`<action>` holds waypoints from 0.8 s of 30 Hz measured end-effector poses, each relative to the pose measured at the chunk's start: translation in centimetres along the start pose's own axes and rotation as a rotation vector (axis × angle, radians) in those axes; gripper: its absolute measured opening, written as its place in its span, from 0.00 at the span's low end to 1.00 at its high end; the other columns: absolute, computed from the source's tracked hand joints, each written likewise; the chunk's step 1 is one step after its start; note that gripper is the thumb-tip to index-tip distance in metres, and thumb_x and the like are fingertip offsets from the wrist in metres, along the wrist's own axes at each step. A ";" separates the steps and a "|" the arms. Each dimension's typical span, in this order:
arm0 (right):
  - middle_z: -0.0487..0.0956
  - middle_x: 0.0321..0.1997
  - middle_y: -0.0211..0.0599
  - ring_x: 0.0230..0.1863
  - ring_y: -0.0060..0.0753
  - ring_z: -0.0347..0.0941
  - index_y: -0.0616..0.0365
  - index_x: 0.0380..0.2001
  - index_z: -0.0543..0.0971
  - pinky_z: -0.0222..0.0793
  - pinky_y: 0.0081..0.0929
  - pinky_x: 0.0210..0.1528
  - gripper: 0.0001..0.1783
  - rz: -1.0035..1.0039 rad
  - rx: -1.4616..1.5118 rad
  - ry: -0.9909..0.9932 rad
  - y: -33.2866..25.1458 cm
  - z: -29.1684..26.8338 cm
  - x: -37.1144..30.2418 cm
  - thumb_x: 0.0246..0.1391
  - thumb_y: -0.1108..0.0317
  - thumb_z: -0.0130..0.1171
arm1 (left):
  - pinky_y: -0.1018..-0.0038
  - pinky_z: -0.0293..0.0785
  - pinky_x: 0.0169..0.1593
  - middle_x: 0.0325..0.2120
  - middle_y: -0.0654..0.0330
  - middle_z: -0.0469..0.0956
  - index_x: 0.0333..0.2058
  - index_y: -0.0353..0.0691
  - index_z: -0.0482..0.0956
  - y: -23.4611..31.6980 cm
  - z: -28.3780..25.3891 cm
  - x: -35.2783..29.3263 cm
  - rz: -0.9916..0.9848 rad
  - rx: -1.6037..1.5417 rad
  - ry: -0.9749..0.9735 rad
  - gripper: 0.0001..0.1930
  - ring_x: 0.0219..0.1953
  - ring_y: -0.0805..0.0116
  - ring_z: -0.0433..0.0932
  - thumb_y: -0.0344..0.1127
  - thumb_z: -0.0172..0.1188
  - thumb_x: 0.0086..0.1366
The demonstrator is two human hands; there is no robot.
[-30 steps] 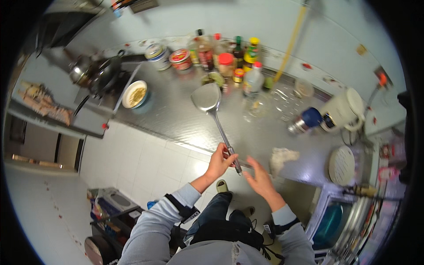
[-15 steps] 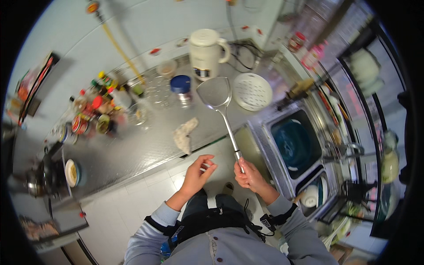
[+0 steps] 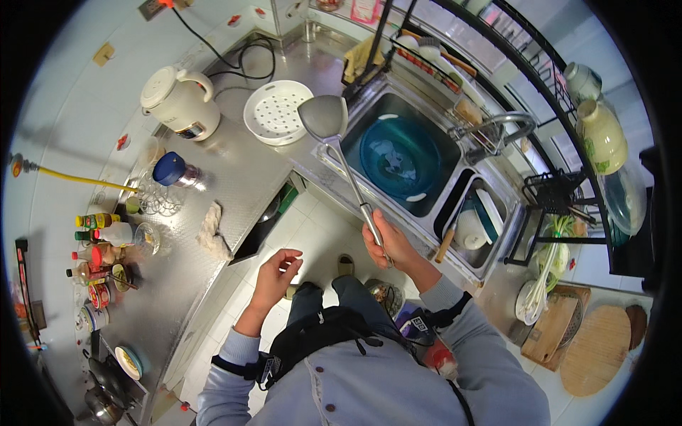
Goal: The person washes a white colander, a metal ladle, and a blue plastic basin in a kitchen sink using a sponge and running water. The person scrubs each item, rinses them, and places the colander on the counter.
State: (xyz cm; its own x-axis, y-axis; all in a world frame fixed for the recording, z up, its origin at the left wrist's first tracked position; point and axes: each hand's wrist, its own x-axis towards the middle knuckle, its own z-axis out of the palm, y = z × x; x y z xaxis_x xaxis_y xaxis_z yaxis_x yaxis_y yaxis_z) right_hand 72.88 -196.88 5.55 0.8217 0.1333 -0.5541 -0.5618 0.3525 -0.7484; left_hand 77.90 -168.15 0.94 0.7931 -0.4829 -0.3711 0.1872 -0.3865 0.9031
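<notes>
A long-handled metal wok spatula (image 3: 346, 169) slants up and away from my right hand (image 3: 394, 243), which is wrapped round its handle. Its wide blade overlaps the near corner of the sink (image 3: 406, 213) in view, beside a white perforated round tray (image 3: 266, 131) on the steel counter. In the sink's larger bowl sits a blue-green basin (image 3: 399, 167) that looks to hold water. My left hand (image 3: 275, 278) hangs over the floor before the counter, empty, its fingers loosely bent and apart. Nearest to it on the counter lies a crumpled pale cloth (image 3: 212, 234).
A cream kettle (image 3: 181, 106), a blue-lidded jar (image 3: 170, 170) and several bottles (image 3: 99, 234) stand along the left wall. The smaller sink bowl holds dishes (image 3: 472, 226) below a curved faucet (image 3: 501, 131). A black rack (image 3: 543, 78) rises behind. Cutting boards (image 3: 593, 348) lie at right.
My view and body have turned right, toward the sink; the counter now lies further left. The spatula stays in my right hand, its blade now by the sink. My left hand remains empty.
</notes>
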 end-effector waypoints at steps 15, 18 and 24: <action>0.68 0.12 0.26 0.10 0.18 0.60 0.62 0.34 0.78 0.56 0.18 0.14 0.33 -0.068 -0.423 -0.061 -4.2 -2.8 -0.3 0.69 0.45 0.32 | 0.72 0.79 0.47 0.38 0.52 0.82 0.45 0.35 0.76 12.6 6.7 9.3 -0.110 -0.646 -0.051 0.15 0.40 0.65 0.82 0.41 0.53 0.70; 0.71 0.17 0.26 0.14 0.16 0.62 0.60 0.43 0.78 0.58 0.16 0.18 0.23 -0.107 -0.330 -0.175 -5.8 -3.5 0.5 0.69 0.53 0.39 | 0.73 0.79 0.47 0.37 0.52 0.82 0.44 0.36 0.77 13.1 6.0 10.2 -0.066 -0.702 -0.010 0.15 0.39 0.66 0.83 0.42 0.53 0.70; 0.71 0.20 0.24 0.20 0.13 0.62 0.61 0.46 0.76 0.56 0.14 0.22 0.15 -0.211 -0.550 -0.151 -7.4 -4.4 4.2 0.67 0.63 0.45 | 0.76 0.81 0.42 0.39 0.51 0.82 0.48 0.36 0.74 13.4 1.2 12.5 -0.031 -0.760 0.150 0.18 0.40 0.64 0.83 0.45 0.51 0.71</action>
State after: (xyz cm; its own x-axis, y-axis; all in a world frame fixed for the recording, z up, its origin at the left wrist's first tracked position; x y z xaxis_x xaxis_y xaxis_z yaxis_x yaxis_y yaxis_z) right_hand 80.07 -202.99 7.12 0.9024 0.2572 -0.3456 -0.3193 -0.1393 -0.9374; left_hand 89.63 -180.31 8.19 0.8408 -0.3480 -0.4147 0.5141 0.2734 0.8130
